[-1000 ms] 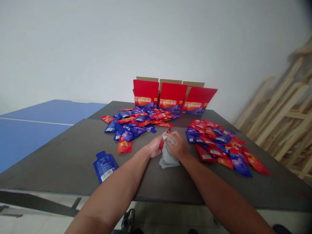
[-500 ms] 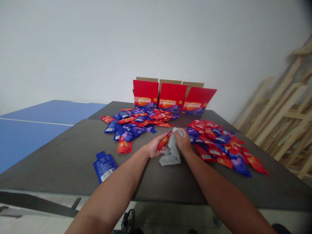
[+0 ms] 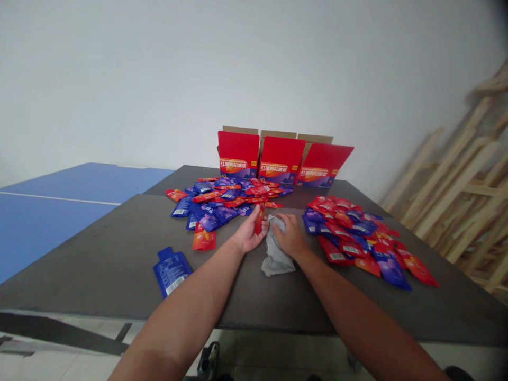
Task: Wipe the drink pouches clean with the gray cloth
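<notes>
Between the two piles, my left hand is closed around a red pouch, held upright and partly covered by the fingers. Just to its right, my right hand grips a crumpled grey cloth, whose lower end hangs toward the tabletop. The cloth lies close against the red pouch; whether they touch I cannot tell. A pile of red and blue pouches spreads beyond my left hand. Another mixed pile is to the right of my right hand. One blue pouch lies alone near my left forearm.
Three open red cartons stand in a row at the back of the dark table. A blue table with a white line adjoins on the left. Wooden pallets lean by the wall at right.
The red pouch has turned more upright in my left hand. My right hand with the cloth has come down slightly and drawn off the pouch's face.
</notes>
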Demonstrator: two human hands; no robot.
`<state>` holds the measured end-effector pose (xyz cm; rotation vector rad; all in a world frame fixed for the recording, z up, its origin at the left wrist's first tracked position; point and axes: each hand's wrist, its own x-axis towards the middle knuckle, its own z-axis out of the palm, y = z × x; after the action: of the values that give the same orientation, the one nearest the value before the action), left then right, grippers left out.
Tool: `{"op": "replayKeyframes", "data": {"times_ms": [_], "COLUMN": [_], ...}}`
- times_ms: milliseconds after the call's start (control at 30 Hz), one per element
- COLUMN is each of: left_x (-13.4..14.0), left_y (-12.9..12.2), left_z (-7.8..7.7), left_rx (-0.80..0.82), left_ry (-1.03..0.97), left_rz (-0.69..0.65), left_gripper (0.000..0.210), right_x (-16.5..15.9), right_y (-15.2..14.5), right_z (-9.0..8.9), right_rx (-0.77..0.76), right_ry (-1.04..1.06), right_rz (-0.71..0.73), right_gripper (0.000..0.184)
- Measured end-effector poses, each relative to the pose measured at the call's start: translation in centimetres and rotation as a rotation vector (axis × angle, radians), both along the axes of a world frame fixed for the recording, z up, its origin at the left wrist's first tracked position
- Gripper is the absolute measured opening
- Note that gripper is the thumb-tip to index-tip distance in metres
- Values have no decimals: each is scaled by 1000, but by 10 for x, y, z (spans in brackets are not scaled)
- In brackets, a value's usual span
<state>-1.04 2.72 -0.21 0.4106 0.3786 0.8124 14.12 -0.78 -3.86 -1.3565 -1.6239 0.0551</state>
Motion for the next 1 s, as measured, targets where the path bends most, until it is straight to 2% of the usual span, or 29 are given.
{"op": "replayKeyframes", "data": {"times_ms": [67, 100, 200, 300, 467, 667, 833, 1000], "left_x": [4, 7, 12, 18, 26, 27, 26, 26], "left_y": [-1, -2, -6, -9, -11, -11, -11, -7], "left_z": [-2, -3, -6, -11, -19, -23, -28, -33], "left_rx": [67, 113, 222, 274, 362, 389, 483, 572], "left_ry": [85, 113, 136, 144, 268, 279, 368, 383], "left_rz": [99, 145, 262, 336, 323, 211, 183, 131], "left_gripper": [21, 23, 53, 74, 86, 91, 87, 85], "right_x": [-1, -1, -1, -3, -3, 6, 47, 121], "right_y": [-4, -5, -9, -10, -4, -3, -5, -19], "right_z": [1, 2, 4, 4, 5, 14, 44, 77], "right_rx": [19, 29, 81, 85, -51, -19, 43, -245], "right_ry": [-33, -47, -94, -99, -45, -104, -213, -582], "right_rz": [26, 45, 144, 200, 85, -12, -226, -405], "right_gripper": [37, 38, 38, 33, 21, 25, 33, 35]}}
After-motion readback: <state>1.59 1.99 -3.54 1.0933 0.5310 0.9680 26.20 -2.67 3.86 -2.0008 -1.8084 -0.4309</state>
